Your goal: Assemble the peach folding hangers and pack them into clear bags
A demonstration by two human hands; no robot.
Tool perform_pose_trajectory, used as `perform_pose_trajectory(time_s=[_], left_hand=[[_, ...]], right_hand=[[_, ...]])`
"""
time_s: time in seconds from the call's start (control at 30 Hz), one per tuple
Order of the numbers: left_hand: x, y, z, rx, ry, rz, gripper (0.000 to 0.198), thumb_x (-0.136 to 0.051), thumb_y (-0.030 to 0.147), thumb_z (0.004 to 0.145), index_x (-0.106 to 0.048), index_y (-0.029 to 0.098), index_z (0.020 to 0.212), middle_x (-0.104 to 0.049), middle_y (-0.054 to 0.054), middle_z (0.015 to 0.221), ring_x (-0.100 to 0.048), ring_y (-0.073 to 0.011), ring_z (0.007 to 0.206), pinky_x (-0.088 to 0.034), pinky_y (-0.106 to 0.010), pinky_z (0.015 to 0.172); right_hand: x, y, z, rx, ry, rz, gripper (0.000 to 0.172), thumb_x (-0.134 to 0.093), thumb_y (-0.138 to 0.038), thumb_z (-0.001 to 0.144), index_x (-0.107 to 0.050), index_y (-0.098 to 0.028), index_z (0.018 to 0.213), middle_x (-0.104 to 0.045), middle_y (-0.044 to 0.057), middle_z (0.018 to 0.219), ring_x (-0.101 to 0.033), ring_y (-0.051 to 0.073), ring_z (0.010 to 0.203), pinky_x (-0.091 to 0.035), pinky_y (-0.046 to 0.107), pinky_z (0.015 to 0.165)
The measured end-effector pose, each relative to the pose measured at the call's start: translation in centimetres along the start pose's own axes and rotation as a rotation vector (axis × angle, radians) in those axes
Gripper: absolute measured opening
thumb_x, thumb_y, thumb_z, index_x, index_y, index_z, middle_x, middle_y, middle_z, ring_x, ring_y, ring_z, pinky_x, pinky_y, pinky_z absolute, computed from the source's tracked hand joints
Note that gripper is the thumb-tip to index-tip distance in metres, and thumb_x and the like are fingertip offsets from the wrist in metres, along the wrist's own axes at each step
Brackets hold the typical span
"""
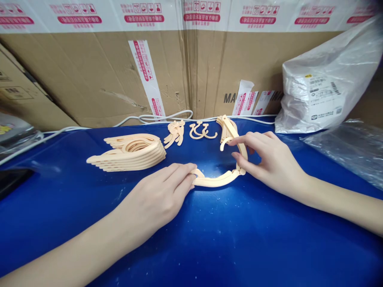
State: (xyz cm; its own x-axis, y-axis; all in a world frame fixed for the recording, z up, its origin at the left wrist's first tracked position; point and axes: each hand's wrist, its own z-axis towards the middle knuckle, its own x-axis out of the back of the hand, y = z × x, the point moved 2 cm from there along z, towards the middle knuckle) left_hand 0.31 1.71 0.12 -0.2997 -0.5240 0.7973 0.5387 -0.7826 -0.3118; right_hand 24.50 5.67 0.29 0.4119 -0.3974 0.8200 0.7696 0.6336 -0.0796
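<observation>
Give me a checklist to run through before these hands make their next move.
1. Left hand gripping the curved piece by its end: ok.
2. Right hand securely pinching the small hook: cannot tell; the index fingertip meets it, but the thumb is apart.
3. Hook's far end visible: not ok, fingers cover it.
4. Loose hooks within view: ok, behind the hands.
5. Large stack standing apart from the left hand: ok.

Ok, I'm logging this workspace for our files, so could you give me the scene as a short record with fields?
Left hand: grips the left end of a curved cream piece
Right hand: fingers at a small hook; firmness of hold unclear
Left of centre: stack of cream pieces
Farther back: loose hooks
Surface: blue
Backdrop: cardboard
Far right: whitish plastic bag
</observation>
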Motion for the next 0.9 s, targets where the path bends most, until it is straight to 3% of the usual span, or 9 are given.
perform_pose_trajectory(time_s=[0.43, 0.9], left_hand=[[0.65, 0.28, 0.2, -0.069, -0.058, -0.038, 0.027, -0.041, 0.0, 0.095, -0.065, 0.001, 0.107, -0.07, -0.02, 0.108, -0.069, -0.0295, 0.092, -0.061, -0.043, 0.077], [0.64, 0.1, -0.34, -0.025, 0.014, -0.254, 0.015, -0.05, 0.012, 0.098, -0.064, 0.009, 0.103, -0.072, -0.013, 0.112, -0.071, -0.0231, 0.092, -0.062, -0.037, 0.078]], right_hand=[[-0.22, -0.05, -0.02, 0.019, -0.065, 0.006, 0.015, -0.051, -0.019, 0.089, -0.059, -0.021, 0.102, -0.065, 0.001, 0.083, -0.06, 0.02, 0.077, -0.037, 0.035, 0.075], [0.15, -0.66, -0.1, 0.268, -0.12, 0.028, 0.025, -0.04, -0.013, 0.089, -0.059, -0.017, 0.105, -0.065, 0.004, 0.086, -0.058, 0.019, 0.079, -0.035, 0.037, 0.079]])
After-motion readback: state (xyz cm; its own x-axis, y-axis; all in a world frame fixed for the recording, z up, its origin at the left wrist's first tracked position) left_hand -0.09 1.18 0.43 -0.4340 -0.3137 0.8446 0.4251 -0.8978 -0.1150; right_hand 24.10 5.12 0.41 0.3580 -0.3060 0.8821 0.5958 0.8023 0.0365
